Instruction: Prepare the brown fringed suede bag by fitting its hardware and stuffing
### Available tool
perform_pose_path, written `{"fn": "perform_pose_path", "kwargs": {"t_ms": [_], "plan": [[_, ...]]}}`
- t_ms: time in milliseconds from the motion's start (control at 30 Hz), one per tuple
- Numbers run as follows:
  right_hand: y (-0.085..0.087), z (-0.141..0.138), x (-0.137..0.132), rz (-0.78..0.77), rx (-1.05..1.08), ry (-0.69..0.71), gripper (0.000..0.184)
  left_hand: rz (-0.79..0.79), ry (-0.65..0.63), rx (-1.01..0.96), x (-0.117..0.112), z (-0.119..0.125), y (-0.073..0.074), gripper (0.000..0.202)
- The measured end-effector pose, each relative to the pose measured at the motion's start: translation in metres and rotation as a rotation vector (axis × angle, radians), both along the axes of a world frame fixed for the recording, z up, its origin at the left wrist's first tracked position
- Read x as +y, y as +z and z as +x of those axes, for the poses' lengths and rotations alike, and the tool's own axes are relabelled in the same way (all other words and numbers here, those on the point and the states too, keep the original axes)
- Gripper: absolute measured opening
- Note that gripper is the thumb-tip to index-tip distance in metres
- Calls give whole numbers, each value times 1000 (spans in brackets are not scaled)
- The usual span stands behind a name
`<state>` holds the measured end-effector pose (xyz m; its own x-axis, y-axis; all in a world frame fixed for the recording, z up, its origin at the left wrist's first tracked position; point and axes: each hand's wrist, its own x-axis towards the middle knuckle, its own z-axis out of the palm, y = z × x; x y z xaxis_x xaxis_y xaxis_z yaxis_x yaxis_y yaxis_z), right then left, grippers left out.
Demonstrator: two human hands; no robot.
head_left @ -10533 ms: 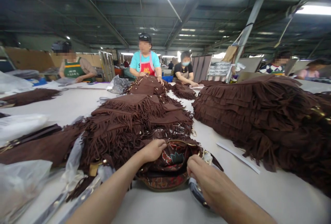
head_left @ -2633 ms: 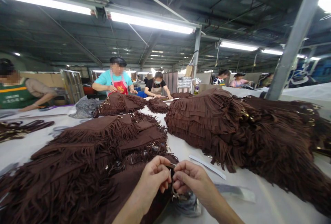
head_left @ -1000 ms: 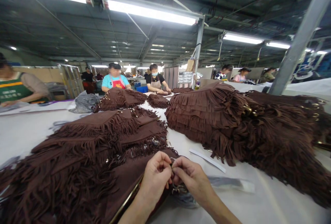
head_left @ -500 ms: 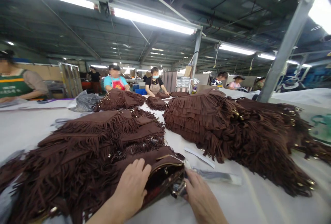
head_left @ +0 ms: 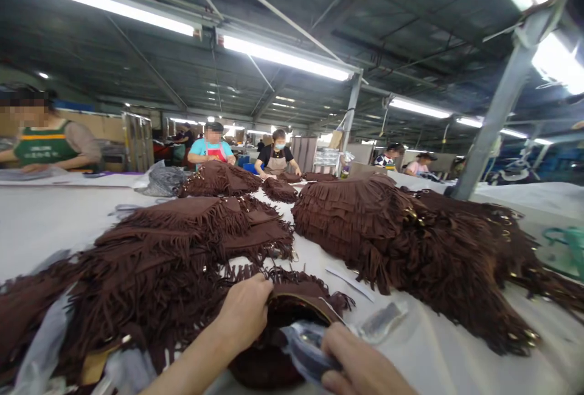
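A brown fringed bag [head_left: 314, 290] lies near the table's front, its zippered mouth gaping toward me. My left hand [head_left: 246, 308] is closed on the left edge of that mouth, fingertips partly hidden behind it. In my right hand [head_left: 353, 355] is a dark strap in clear plastic [head_left: 306, 349], one end of it inside the mouth. Another plastic-wrapped dark piece [head_left: 381, 321] lies just beyond this hand, beside a white paper strip [head_left: 349, 282].
Brown fringed bags are heaped at left [head_left: 159, 243] and right [head_left: 351, 218], with gold-coloured metal fittings. Clear plastic [head_left: 45, 346] lies at the lower left. Co-workers stand across the white table [head_left: 55, 218]. A grey post [head_left: 493, 115] rises at the right.
The bag's mouth has been pulled wider. My right hand has gone from the bag's right edge to holding the wrapped strap at the opening. The camera view has tilted up slightly.
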<state>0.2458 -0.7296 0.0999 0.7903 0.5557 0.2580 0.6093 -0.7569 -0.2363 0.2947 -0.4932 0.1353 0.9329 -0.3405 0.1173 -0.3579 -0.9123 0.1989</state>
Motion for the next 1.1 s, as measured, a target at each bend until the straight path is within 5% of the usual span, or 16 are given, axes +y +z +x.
{"fn": "perform_pose_path", "kwargs": {"t_ms": [133,233,367,500,667,833,900,1000,1100], "plan": [[-85,32,61,-22,-357,-171,29,13,-67,20,-6,-16,-4,35],[-109,45,82,-4,-422,-122,40,37,-88,88,-5,-24,-24,39],[-96,47,74,10,-454,27,41,-131,-70,127,5,-26,-43,39],[-85,58,65,93,-457,-75,27,-290,-62,106,10,-25,-35,28],[-83,66,92,279,-383,-46,49,-345,-81,115,9,-22,-37,27],[-53,47,77,541,71,278,31,-426,-180,235,36,-24,-38,33],[-38,41,57,592,158,205,26,-484,-173,286,54,-31,-28,30],[-26,33,41,556,281,151,21,-454,-49,278,82,-49,-14,28],[-28,11,56,326,188,355,26,-293,-1,306,98,-75,-10,24]]}}
